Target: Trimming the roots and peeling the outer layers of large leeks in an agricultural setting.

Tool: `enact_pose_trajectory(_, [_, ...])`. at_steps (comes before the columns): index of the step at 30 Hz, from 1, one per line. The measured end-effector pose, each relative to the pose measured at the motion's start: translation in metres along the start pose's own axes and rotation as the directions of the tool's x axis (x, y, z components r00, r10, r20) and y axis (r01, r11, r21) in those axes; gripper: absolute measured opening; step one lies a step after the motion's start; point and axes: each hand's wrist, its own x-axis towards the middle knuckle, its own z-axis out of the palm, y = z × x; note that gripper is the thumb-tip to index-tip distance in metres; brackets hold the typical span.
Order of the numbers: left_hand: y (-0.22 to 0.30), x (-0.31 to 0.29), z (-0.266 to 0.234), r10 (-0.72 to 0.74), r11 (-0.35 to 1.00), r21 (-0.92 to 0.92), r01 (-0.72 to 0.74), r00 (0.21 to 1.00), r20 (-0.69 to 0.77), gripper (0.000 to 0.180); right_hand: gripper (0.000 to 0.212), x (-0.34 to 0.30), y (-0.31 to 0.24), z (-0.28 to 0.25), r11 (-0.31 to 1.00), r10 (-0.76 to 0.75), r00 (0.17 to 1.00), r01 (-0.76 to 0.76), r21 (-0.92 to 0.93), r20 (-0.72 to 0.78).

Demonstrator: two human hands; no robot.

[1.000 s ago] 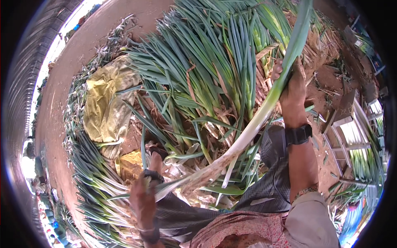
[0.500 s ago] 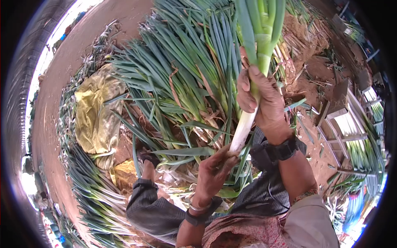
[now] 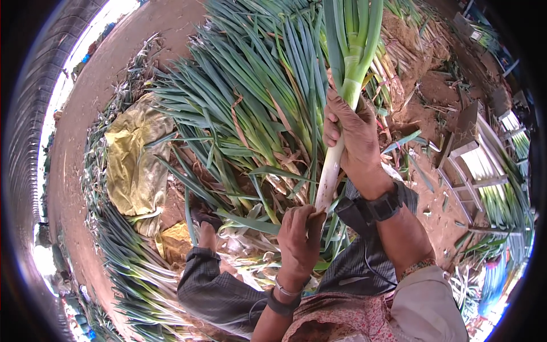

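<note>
A large green onion (image 3: 330,171) slants up in front of me, its white shaft low and its green leaves reaching past the top of the view. My right hand (image 3: 358,137) is wrapped round it where white turns to green. At the root end, my left hand (image 3: 299,233) is closed, thumb and curled fingers pinching the base. The fingers hide the roots. Behind the stalk lies a big heap of green onions (image 3: 245,108), dark leaves pointing away from me and dirty outer skins at the near end.
On the left are a crumpled yellow sack (image 3: 134,165) and a row of pale-shafted green onions (image 3: 134,279). To the right, a wooden rack (image 3: 464,182) stands beside more bundled onions. Peeled scraps (image 3: 245,239) lie by my foot. Bare soil (image 3: 171,28) spreads at the far left.
My right hand and the green onion have shifted slightly left. The left hand's fingers have curled in from an extended position to pinch the root end.
</note>
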Motion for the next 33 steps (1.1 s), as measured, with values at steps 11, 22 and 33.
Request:
enact_pose_trajectory(11, [0.008, -0.048, -0.062, -0.367, 0.555, -0.757, 0.346, 0.918, 0.15, 0.022, 0.023, 0.02, 0.004, -0.022, 0.991, 0.117, 0.989, -0.11, 0.077, -0.09])
enact_pose_trajectory(22, [0.01, -0.201, -0.221, -0.712, 0.57, -0.789, 0.23, 0.617, -0.335, 0.032, 0.014, 0.073, -0.046, -0.062, 0.981, -0.085, 0.988, 0.106, 0.162, -0.132])
enact_pose_trajectory(33, [-0.036, -0.015, -0.099, -0.075, 0.501, -0.69, 0.523, 0.82, 0.567, 0.088, 0.028, 0.045, -0.019, -0.048, 0.745, 0.003, 0.902, -0.289, 0.601, 0.431])
